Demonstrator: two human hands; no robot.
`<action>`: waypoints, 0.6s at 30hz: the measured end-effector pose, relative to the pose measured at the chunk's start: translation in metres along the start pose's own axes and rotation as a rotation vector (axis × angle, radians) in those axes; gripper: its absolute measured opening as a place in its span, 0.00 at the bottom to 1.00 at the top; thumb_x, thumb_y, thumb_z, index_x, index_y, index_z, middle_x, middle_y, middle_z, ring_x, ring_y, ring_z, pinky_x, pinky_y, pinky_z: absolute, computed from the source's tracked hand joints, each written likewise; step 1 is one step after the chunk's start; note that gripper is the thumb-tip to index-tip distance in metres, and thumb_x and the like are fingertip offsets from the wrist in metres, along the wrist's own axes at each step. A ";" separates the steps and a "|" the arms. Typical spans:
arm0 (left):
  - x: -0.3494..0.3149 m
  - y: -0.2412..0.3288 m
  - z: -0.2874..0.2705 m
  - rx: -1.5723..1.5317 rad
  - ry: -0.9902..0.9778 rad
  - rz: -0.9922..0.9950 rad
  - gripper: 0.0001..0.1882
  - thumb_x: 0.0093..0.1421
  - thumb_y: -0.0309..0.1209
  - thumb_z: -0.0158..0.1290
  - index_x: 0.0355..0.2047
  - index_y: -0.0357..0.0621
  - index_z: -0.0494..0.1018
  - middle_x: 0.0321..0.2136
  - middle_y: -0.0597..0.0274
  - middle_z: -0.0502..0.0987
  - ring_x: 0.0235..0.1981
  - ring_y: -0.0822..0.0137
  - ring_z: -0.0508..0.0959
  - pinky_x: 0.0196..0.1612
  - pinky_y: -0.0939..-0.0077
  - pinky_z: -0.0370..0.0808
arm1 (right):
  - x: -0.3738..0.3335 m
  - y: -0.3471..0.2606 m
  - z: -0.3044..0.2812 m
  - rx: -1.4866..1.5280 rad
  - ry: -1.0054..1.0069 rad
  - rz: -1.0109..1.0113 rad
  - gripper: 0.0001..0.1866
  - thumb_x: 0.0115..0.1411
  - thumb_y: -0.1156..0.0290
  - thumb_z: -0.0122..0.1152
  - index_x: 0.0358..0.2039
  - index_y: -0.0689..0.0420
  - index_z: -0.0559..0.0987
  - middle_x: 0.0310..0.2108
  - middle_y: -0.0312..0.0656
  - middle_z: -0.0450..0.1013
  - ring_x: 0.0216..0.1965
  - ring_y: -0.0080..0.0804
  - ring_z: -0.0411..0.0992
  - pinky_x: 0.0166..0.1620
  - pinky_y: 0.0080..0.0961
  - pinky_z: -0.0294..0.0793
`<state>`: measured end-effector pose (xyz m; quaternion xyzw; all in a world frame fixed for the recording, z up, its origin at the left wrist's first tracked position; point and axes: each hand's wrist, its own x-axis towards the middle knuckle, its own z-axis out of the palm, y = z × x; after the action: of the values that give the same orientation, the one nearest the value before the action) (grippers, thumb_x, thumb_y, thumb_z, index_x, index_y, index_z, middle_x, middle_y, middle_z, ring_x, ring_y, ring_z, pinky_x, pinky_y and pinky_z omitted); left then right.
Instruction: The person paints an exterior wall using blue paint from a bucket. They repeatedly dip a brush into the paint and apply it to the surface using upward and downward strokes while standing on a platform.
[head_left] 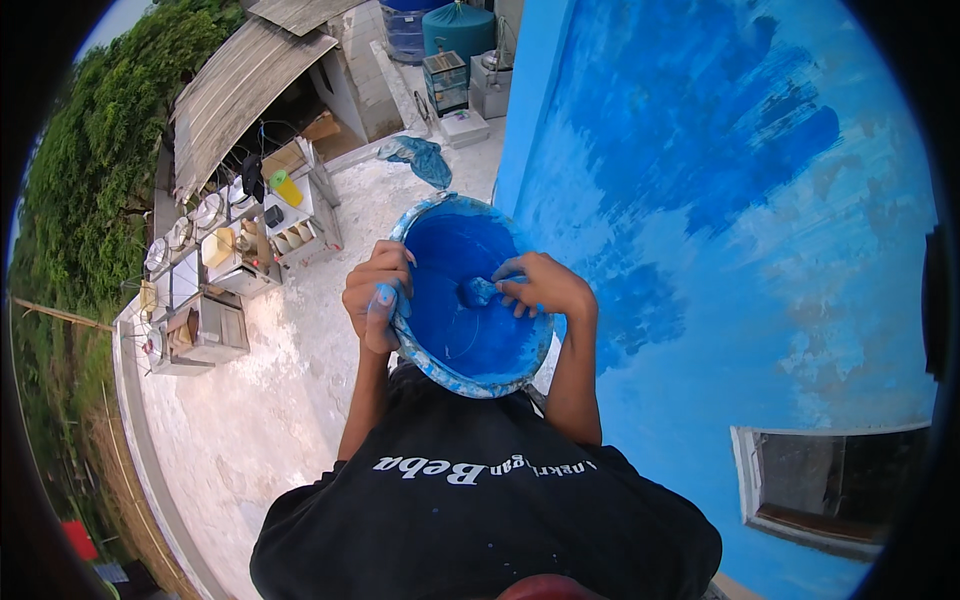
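Observation:
A round paint bucket (465, 385), its rim crusted with blue and white paint, is held in front of my chest. Deep blue paint coats its inside. My left hand (378, 298) grips the rim on the left, with blue paint on the thumb. Inside the bucket, my right hand (545, 285) pinches a paint-smeared paintbrush (478, 292) by its short handle. The brush's lower end is in the blue at the bucket's middle, so its bristles hardly show. To my right stands a light blue wall (740, 280) with darker blue brush strokes over its upper part.
A window (830, 485) sits low in the wall at right. Cabinets with dishes (215, 325) line the left edge of the pale floor (270, 420). A blue-stained cloth (415, 158) lies ahead. Farther back are a metal rack (446, 80) and a covered teal tank (460, 35).

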<state>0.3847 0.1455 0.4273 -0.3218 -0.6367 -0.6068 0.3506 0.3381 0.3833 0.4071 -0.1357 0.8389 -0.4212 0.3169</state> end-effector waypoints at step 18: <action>-0.007 -0.014 0.000 0.061 0.045 -0.082 0.26 0.59 0.43 0.43 0.09 0.39 0.61 0.10 0.61 0.63 0.16 0.66 0.62 0.35 0.65 0.65 | 0.028 0.012 0.012 0.251 0.192 -0.253 0.17 0.60 0.63 0.59 0.37 0.66 0.82 0.21 0.46 0.78 0.19 0.27 0.75 0.25 0.23 0.76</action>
<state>0.3767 0.1449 0.4134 -0.2707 -0.6595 -0.6081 0.3493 0.3251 0.3697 0.3804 -0.1588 0.7825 -0.5698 0.1946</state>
